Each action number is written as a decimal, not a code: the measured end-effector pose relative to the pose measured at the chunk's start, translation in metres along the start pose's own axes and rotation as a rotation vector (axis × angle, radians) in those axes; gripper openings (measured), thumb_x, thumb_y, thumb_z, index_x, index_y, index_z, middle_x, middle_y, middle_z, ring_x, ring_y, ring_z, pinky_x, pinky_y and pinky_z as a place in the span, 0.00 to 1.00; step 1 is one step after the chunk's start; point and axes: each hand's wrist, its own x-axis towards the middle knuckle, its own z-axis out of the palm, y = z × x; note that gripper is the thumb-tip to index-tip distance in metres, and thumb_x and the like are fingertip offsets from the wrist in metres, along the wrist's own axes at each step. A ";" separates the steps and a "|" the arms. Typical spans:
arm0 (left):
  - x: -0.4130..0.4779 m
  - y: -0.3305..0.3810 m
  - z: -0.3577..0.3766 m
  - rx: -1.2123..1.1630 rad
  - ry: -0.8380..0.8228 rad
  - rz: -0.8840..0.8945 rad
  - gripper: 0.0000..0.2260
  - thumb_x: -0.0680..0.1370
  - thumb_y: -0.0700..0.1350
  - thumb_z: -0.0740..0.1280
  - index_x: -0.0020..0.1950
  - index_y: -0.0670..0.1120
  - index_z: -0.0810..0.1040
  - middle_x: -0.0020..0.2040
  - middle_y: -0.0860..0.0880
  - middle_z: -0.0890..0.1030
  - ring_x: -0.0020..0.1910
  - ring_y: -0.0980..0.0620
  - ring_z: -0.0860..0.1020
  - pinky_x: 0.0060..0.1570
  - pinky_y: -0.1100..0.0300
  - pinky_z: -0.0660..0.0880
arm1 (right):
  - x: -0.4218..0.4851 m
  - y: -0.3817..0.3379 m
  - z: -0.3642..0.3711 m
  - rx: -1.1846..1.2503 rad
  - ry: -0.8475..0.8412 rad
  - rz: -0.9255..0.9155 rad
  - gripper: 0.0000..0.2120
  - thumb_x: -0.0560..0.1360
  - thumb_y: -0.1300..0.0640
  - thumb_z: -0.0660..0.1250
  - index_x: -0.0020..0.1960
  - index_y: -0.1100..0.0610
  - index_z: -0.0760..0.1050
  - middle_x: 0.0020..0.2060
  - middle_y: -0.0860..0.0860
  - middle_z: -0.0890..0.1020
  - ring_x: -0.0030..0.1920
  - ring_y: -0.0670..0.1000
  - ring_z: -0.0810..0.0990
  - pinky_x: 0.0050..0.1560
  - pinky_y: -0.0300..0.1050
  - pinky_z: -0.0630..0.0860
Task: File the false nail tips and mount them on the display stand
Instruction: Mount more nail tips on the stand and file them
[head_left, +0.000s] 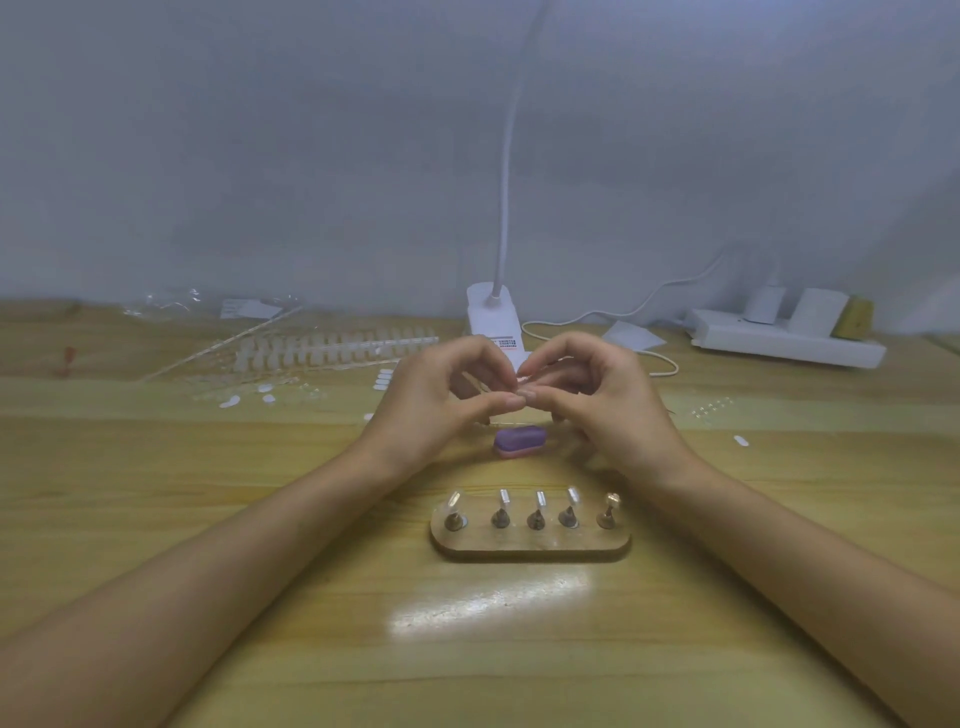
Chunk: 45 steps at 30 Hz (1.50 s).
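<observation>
left grip (436, 402) and right grip (597, 400) are held fingertip to fingertip above the surface (156, 457), both pinched on a small clear nail tip (523, 383), blurred. display stand (530, 548) is set nearer the person, purple file block (519, 439) between.

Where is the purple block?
In the head view, the purple block lies mid-table on the wooden table, under the left hand and right hand, which pinch a small thing, and just beyond the display stand.

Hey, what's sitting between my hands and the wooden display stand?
A purple-and-pink block lies there, close under the left hand and right hand; then bare table up to the display stand. Head view.
</observation>
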 end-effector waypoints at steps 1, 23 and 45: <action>-0.001 -0.001 0.000 0.011 0.017 0.023 0.06 0.72 0.43 0.77 0.42 0.48 0.80 0.40 0.54 0.83 0.33 0.57 0.79 0.34 0.68 0.73 | -0.001 0.000 0.000 0.008 -0.004 0.002 0.07 0.71 0.67 0.75 0.45 0.59 0.79 0.37 0.54 0.86 0.36 0.44 0.83 0.36 0.32 0.72; -0.010 -0.004 -0.001 -0.142 0.041 -0.063 0.08 0.72 0.43 0.77 0.36 0.54 0.82 0.43 0.54 0.79 0.30 0.63 0.70 0.35 0.73 0.65 | -0.002 0.009 -0.019 -0.320 -0.225 -0.054 0.08 0.70 0.59 0.78 0.48 0.51 0.82 0.45 0.43 0.84 0.42 0.46 0.78 0.38 0.33 0.71; -0.010 -0.003 -0.002 0.000 0.093 0.105 0.08 0.73 0.42 0.76 0.39 0.53 0.81 0.44 0.56 0.78 0.32 0.55 0.69 0.37 0.69 0.68 | -0.005 0.005 -0.016 0.371 -0.109 0.283 0.11 0.70 0.57 0.73 0.49 0.62 0.77 0.46 0.61 0.86 0.46 0.54 0.87 0.42 0.40 0.81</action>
